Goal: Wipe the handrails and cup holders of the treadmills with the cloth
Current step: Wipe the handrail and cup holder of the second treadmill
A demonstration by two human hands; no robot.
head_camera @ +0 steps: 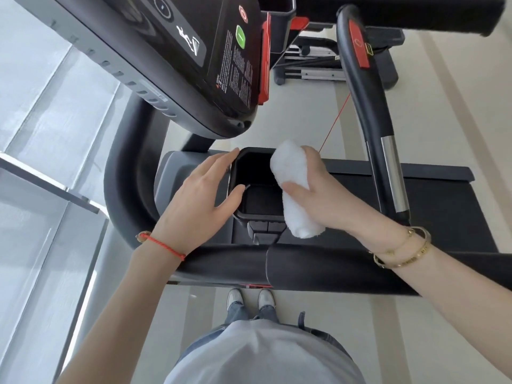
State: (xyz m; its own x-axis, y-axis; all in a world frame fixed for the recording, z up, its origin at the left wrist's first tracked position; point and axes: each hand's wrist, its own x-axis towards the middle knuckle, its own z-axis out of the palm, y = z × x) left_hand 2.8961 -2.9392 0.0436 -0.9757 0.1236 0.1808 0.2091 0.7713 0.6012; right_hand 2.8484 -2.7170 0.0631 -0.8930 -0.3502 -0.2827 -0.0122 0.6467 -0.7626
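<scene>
With your right hand (318, 198) gripping the rolled cloth (291, 187) at the right rim of the cup holder (257, 214), keep your flat, empty left hand (205, 195) steadying its left edge and push down inside.

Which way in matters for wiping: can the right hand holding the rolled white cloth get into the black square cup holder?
Probably yes: the right hand holds the rolled white cloth at the black square cup holder, whose open mouth looks unobstructed; the left hand only touches its left rim.

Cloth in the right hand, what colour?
White, plain with no pattern. The cloth is rolled up in the right hand; the head view shows it clearly.
</scene>
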